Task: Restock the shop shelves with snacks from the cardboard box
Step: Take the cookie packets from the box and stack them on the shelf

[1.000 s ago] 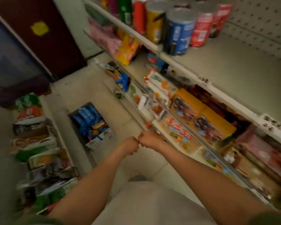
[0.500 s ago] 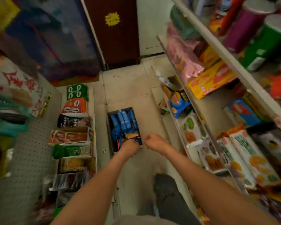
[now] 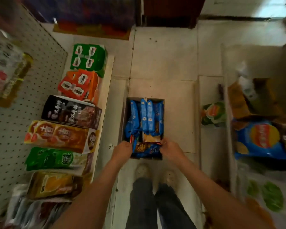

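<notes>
A cardboard box (image 3: 124, 113) stands on the tiled floor just ahead of my feet, filled with blue snack packets (image 3: 145, 116). Across its near end lies a blue cookie packet (image 3: 145, 148). My left hand (image 3: 122, 150) grips the packet's left end with curled fingers. My right hand (image 3: 170, 149) grips its right end the same way. Both hands are at the box's near rim.
A low shelf on the left (image 3: 106, 100) carries green, orange, black and brown snack boxes. On the right a low shelf (image 3: 228, 129) holds a blue chip bag (image 3: 261, 139) and a green bag (image 3: 213, 114). A dark door (image 3: 170, 10) closes the aisle's far end.
The view swung from the right-hand shelves down to the floor. Both hands moved down to the box and took hold of the cookie packet at its near end.
</notes>
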